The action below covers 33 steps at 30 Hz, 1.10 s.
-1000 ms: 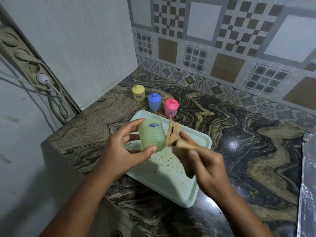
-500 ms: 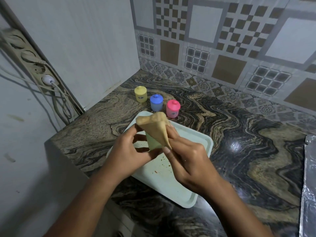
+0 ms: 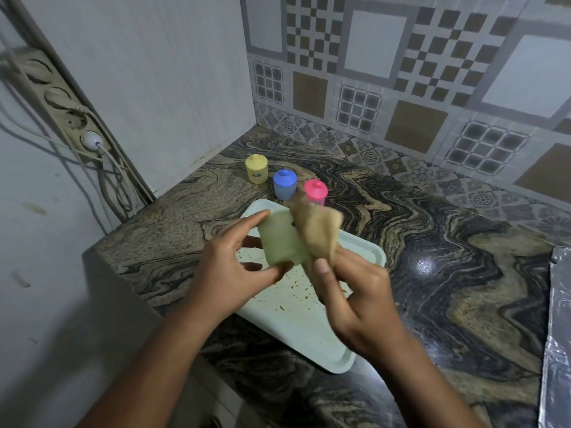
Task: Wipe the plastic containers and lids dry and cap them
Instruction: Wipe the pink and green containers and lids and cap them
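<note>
Left hand (image 3: 234,267) gripping green container (image 3: 279,239), right hand (image 3: 355,291) clutching tan cloth (image 3: 318,230) against its side

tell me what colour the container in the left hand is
Pale green, translucent-looking, gripped by the left hand; seen in the head view.

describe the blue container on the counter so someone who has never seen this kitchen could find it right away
Look to the far corner of the marbled counter, just beyond the pale green tray. Three small capped containers stand there in a row. The blue container is the middle one, between the yellow container and the pink container.
</note>
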{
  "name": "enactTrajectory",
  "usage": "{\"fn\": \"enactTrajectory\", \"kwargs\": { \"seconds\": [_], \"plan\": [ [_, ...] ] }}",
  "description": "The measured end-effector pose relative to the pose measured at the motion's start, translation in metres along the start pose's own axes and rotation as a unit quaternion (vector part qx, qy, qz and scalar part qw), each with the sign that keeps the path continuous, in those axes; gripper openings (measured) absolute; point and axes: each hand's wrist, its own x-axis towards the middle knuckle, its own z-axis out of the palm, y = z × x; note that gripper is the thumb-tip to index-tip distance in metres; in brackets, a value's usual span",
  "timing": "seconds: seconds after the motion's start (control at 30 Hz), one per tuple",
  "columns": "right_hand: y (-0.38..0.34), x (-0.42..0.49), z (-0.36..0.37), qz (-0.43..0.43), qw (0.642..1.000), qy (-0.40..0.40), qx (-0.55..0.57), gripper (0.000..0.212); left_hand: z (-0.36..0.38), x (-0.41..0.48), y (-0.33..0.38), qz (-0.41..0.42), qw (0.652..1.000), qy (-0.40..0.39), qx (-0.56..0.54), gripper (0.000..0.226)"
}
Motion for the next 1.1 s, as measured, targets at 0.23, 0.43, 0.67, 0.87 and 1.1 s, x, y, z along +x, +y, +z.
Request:
{"fn": "enactTrajectory", "kwargs": {
  "seconds": [0.23, 0.43, 0.67, 0.87, 1.1],
  "plan": [
    [0.017, -0.005, 0.015, -0.088, 0.994, -0.07, 0.008, 0.036, -0.005, -0.001, 0.006, 0.035, 0.999, -0.017, 0.003, 0.051],
    [0.038, -0.014, 0.008, -0.028, 0.999, -0.043, -0.019, 0.036, -0.003, -0.006, -0.001, -0.017, 0.999, 0.01, -0.043, 0.078],
    [0.027, 0.003, 0.002, 0.233, 0.937, 0.12, 0.232, 0.053, -0.003, -0.007, 0.007, -0.041, 0.999, -0.007, -0.018, 0.08],
    [0.001, 0.024, 0.006, 0.077, 0.995, -0.007, 0.066, 0.029, 0.006, -0.009, 0.007, -0.025, 0.999, -0.022, -0.014, 0.079],
    [0.013, 0.004, 0.005, -0.031, 0.996, -0.088, 0.002, 0.042, 0.004, -0.011, 0.012, 0.017, 0.999, -0.007, 0.051, 0.059]
  ]
}}
